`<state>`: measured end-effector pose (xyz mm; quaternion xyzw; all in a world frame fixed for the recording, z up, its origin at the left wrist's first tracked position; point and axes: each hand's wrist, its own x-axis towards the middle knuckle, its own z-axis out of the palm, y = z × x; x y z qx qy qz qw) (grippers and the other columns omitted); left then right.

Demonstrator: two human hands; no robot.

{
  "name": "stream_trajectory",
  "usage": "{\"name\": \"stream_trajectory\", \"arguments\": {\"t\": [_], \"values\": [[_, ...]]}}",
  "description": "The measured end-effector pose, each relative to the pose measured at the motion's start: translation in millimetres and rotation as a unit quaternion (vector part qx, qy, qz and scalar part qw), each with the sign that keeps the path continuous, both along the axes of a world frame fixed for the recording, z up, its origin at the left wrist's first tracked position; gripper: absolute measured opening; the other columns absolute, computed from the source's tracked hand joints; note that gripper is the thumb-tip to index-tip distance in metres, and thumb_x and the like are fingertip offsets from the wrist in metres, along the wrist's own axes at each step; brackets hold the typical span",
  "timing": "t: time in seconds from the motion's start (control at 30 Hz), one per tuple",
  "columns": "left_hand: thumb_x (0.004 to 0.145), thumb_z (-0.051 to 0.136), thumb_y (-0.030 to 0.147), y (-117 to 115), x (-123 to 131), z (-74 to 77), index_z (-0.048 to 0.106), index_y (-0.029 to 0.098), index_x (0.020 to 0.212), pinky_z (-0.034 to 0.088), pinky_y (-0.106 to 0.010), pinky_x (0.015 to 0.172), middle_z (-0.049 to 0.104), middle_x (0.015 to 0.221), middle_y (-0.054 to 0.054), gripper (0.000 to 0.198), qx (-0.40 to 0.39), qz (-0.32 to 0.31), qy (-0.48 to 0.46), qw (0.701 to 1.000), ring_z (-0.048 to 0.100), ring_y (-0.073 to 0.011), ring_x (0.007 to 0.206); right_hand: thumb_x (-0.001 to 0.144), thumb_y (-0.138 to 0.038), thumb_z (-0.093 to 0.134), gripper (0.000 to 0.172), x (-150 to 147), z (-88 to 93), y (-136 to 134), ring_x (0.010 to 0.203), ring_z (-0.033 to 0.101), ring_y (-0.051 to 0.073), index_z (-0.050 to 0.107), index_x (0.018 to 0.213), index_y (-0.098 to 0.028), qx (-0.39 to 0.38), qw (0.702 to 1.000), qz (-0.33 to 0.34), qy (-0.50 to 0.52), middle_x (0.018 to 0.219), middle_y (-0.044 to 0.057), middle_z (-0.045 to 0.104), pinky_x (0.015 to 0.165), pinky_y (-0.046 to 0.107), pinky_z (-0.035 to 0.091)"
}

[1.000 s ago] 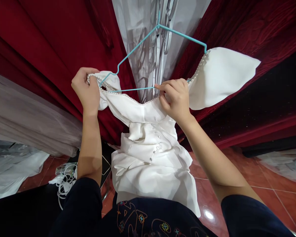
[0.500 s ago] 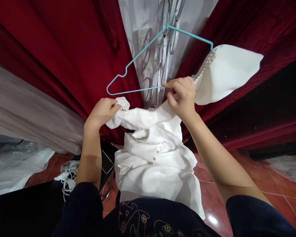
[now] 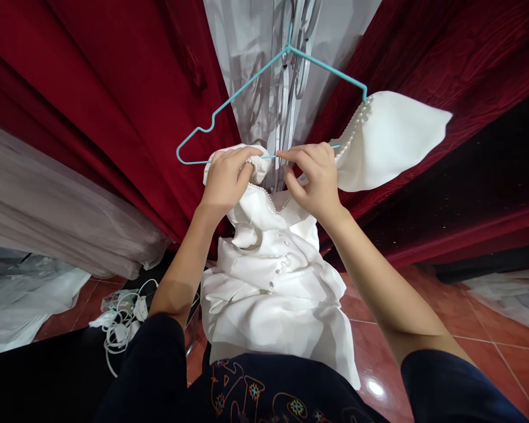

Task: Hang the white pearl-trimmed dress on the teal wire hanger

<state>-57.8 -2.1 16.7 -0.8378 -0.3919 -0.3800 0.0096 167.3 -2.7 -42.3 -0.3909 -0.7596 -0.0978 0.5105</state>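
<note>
A white dress (image 3: 268, 329) with pearl trim along its neckline and buttons down the front hangs bunched before me. Its right-hand sleeve (image 3: 392, 141) sits over one shoulder of a turquoise hanger (image 3: 250, 77), whose left shoulder is bare. My left hand (image 3: 230, 179) is closed on the pearl-edged left part of the dress, up at the hanger's bottom bar. Close beside it, my right hand (image 3: 314, 179) is closed at the same bar, index finger along it, near the right sleeve. Folds of cloth hide part of both grips.
Red curtains (image 3: 114, 106) hang on both sides, with white metal scrollwork (image 3: 286, 106) between them. Pale tulle (image 3: 62, 194) hangs at left. White cables (image 3: 121, 329) lie on a black surface (image 3: 39, 376) at lower left. Red tiles (image 3: 379, 352) cover the floor.
My left hand has moved up and right with the dress's left edge, from below the hanger to its bottom bar. My right hand, the hanger and right sleeve have shifted slightly left.
</note>
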Motion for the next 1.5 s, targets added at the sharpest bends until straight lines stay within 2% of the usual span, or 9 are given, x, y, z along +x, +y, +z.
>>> {"name": "stream_trajectory", "arguments": {"t": [0.23, 0.3, 0.4, 0.6, 0.8, 0.97, 1.13, 1.3, 1.5], "values": [[0.096, 0.047, 0.006, 7.8, -0.3, -16.0, 0.076, 0.024, 0.126, 0.045, -0.041, 0.102, 0.081, 0.118, -0.004, 0.046, 0.015, 0.028, 0.028, 0.999, 0.071, -0.0277, 0.108, 0.105, -0.052, 0.058, 0.051, 45.5, 29.4, 15.2, 0.152, 0.044, 0.038, 0.055, 0.148, -0.025, 0.102, 0.988, -0.078, 0.084, 0.143, 0.020, 0.060, 0.130, 0.065, 0.031], [0.097, 0.047, 0.007, 8.3, -1.8, -15.6, 0.076, 0.025, 0.126, 0.044, -0.041, 0.103, 0.081, 0.117, -0.004, 0.044, 0.012, 0.030, 0.034, 0.999, 0.070, -0.0280, 0.108, 0.101, -0.059, 0.064, 0.061, 55.8, 36.5, 24.0, 0.143, 0.051, 0.037, 0.055, 0.148, -0.021, 0.138, 0.982, -0.087, 0.097, 0.143, 0.023, 0.059, 0.124, 0.060, 0.041], [0.098, 0.046, 0.007, 7.5, -4.3, -14.5, 0.076, 0.026, 0.124, 0.044, -0.042, 0.104, 0.081, 0.118, -0.003, 0.043, 0.011, 0.044, 0.034, 0.998, 0.070, -0.0285, 0.108, 0.104, -0.056, 0.063, 0.041, 69.9, 43.7, 33.2, 0.115, 0.063, 0.031, 0.068, 0.127, -0.023, 0.125, 0.982, -0.089, 0.112, 0.121, 0.018, 0.068, 0.103, 0.050, 0.053], [0.094, 0.049, 0.005, 9.6, -6.9, -7.3, 0.078, 0.025, 0.119, 0.046, -0.042, 0.103, 0.082, 0.118, -0.004, 0.042, -0.017, 0.039, 0.021, 0.999, 0.072, -0.0291, 0.110, 0.106, -0.050, 0.062, 0.034, 121.6, 53.0, 47.6, 0.095, 0.070, 0.026, 0.077, 0.107, -0.019, 0.148, 0.966, -0.057, 0.206, 0.102, 0.014, 0.072, 0.086, 0.040, 0.053], [0.094, 0.049, 0.003, 13.2, -7.2, -5.6, 0.077, 0.024, 0.116, 0.045, -0.043, 0.104, 0.082, 0.117, -0.002, 0.041, -0.033, 0.034, -0.001, 0.999, 0.072, -0.0284, 0.109, 0.105, -0.055, 0.063, 0.034, 156.3, 16.8, 56.1, 0.086, 0.068, 0.022, 0.071, 0.101, -0.022, 0.118, 0.953, -0.120, 0.254, 0.096, 0.013, 0.072, 0.077, 0.039, 0.052], [0.092, 0.050, 0.004, 11.8, -2.6, -8.2, 0.079, 0.023, 0.116, 0.046, -0.043, 0.102, 0.083, 0.117, -0.002, 0.042, -0.042, 0.015, -0.022, 0.999, 0.072, -0.0275, 0.105, 0.100, -0.066, 0.062, 0.047, 132.5, -18.8, 30.0, 0.059, 0.050, 0.015, 0.065, 0.080, -0.023, -0.017, 0.974, -0.156, 0.161, 0.069, 0.008, 0.064, 0.059, 0.038, 0.039], [0.092, 0.049, 0.005, 9.2, 2.4, -7.2, 0.082, 0.025, 0.123, 0.048, -0.045, 0.102, 0.083, 0.116, -0.004, 0.049, -0.067, 0.005, -0.007, 0.998, 0.073, -0.0291, 0.108, 0.104, -0.042, 0.054, 0.029, 83.6, -2.7, -10.5, 0.092, 0.072, 0.021, 0.076, 0.110, -0.025, -0.062, 0.998, 0.003, -0.017, 0.104, 0.007, 0.077, 0.083, 0.041, 0.060], [0.092, 0.049, 0.006, 9.7, -2.5, -4.5, 0.084, 0.026, 0.126, 0.050, -0.045, 0.106, 0.083, 0.114, -0.004, 0.053, -0.068, -0.002, -0.007, 0.998, 0.073, -0.0283, 0.108, 0.109, -0.043, 0.048, 0.033, 40.3, 25.8, -10.4, 0.117, 0.070, 0.026, 0.074, 0.122, -0.026, -0.024, 0.999, 0.032, 0.014, 0.122, 0.012, 0.071, 0.103, 0.049, 0.059], [0.095, 0.048, 0.006, 3.1, 2.5, -23.4, 0.078, 0.026, 0.132, 0.042, -0.051, 0.127, 0.075, 0.135, -0.005, 0.052, -0.025, -0.029, -0.054, 0.998, 0.069, -0.0249, 0.127, 0.112, -0.048, 0.044, 0.037, 14.2, 5.6, 6.7, 0.099, 0.069, 0.022, 0.072, 0.111, -0.023, -0.013, 0.996, -0.008, 0.088, 0.101, 0.008, 0.068, 0.093, 0.044, 0.059]]}}
